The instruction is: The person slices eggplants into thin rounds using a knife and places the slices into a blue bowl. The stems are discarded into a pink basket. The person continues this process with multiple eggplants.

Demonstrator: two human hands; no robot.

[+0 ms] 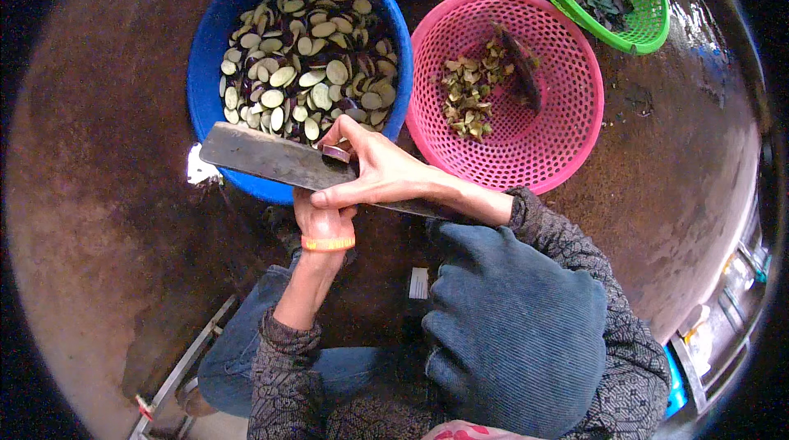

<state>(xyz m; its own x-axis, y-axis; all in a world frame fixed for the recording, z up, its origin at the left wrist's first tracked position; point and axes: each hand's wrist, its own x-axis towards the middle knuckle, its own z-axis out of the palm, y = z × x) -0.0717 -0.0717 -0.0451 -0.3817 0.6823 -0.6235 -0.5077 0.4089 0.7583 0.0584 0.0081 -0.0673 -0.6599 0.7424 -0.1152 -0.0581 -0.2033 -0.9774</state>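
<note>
Hands at work above blue tub of eggplant slices: right gripping cleaver, left closed below on purple piece; best kept over tub rim, fingers clear of edge, pink basket at three o'clock.

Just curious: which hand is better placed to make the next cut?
Probably right: the right hand holds the broad steel cleaver above the round blue plastic tub of pale vegetable slices; the left hand sits under the blade, mostly hidden.
</note>
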